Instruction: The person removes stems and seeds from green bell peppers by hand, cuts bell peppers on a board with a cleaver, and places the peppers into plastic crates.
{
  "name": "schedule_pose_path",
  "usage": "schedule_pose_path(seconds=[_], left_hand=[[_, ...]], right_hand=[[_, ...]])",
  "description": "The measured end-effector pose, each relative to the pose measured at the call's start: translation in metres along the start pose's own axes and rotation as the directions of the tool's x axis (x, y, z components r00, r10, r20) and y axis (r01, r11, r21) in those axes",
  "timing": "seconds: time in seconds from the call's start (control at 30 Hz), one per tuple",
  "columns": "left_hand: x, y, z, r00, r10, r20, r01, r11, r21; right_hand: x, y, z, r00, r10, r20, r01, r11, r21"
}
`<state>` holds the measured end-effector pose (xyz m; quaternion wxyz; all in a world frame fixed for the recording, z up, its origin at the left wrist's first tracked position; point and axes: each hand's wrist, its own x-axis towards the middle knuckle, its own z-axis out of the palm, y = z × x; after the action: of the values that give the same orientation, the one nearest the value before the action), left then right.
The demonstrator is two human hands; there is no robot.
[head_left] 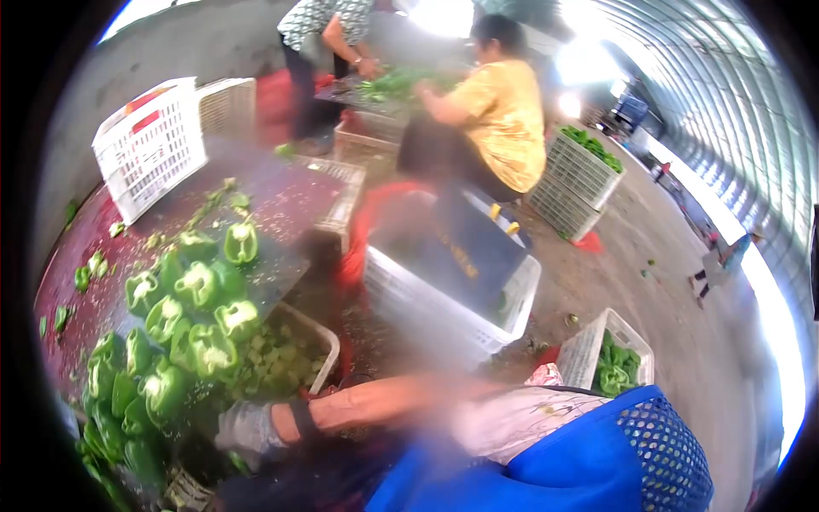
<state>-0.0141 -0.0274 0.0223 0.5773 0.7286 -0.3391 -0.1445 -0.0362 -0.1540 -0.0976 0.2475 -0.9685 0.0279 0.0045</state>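
My right hand (247,432), in a pale grey glove with a dark band at the wrist, reaches in from the lower right. It is at the near edge of a heap of green bell peppers (141,418). Its fingers are hidden in shadow and blur, so I cannot tell whether it holds anything. Beside it lie several halved bell peppers (212,350), cut faces up, on a dark red table (85,299). Pale green scraps (277,363) fill a crate (327,354) just past my wrist. My left hand does not show; a dark, blurred area covers the bottom.
A white crate (153,154) stands on the table's far side. Bits of pepper litter the tabletop. A white crate with a dark bag (461,243) sits mid-floor. Two people work at greens (397,84) behind. Stacked crates (567,192) and a pepper crate (584,346) stand right.
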Motion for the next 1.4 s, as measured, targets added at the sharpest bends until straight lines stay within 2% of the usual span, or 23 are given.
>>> schedule_pose_path(seconds=[0.17,0.3,0.43,0.57,0.67,0.8,0.97,1.2,1.3,1.4], left_hand=[[0.006,0.000,0.014,0.998,0.013,0.057,-0.013,1.000,-0.010],[0.000,0.000,0.015,0.997,0.024,0.068,-0.023,1.000,-0.014],[-0.006,0.002,0.019,0.996,0.050,0.076,-0.049,0.999,-0.014],[-0.007,0.011,0.029,0.994,0.073,0.086,-0.074,0.997,0.004],[-0.006,0.018,0.043,0.989,0.102,0.107,-0.105,0.994,0.020],[-0.007,0.026,0.052,0.986,0.121,0.114,-0.124,0.992,0.024],[-0.012,0.034,0.061,0.985,0.127,0.117,-0.131,0.991,0.031],[-0.013,0.045,0.065,0.986,0.151,0.068,-0.154,0.988,0.033],[-0.014,0.049,0.062,0.989,0.145,0.033,-0.146,0.989,0.036],[-0.010,0.046,0.051,0.988,0.151,-0.034,-0.150,0.988,0.027]], right_hand=[[0.020,-0.029,-0.086,0.970,-0.101,-0.219,0.088,0.994,-0.071],[0.034,-0.075,-0.176,0.871,-0.272,-0.408,0.183,0.952,-0.244],[0.018,-0.099,-0.229,0.781,-0.362,-0.509,0.188,0.913,-0.361],[-0.046,-0.076,-0.243,0.799,-0.204,-0.565,0.150,0.979,-0.141],[-0.116,-0.039,-0.238,0.818,0.005,-0.575,0.057,0.994,0.090],[-0.200,-0.011,-0.214,0.799,0.220,-0.559,-0.038,0.947,0.319],[-0.284,-0.006,-0.196,0.739,0.387,-0.552,-0.088,0.867,0.490],[-0.345,-0.020,-0.210,0.691,0.427,-0.584,-0.015,0.815,0.579],[-0.346,-0.031,-0.225,0.703,0.388,-0.596,0.052,0.808,0.587],[-0.328,-0.049,-0.250,0.723,0.267,-0.637,0.175,0.822,0.542]])
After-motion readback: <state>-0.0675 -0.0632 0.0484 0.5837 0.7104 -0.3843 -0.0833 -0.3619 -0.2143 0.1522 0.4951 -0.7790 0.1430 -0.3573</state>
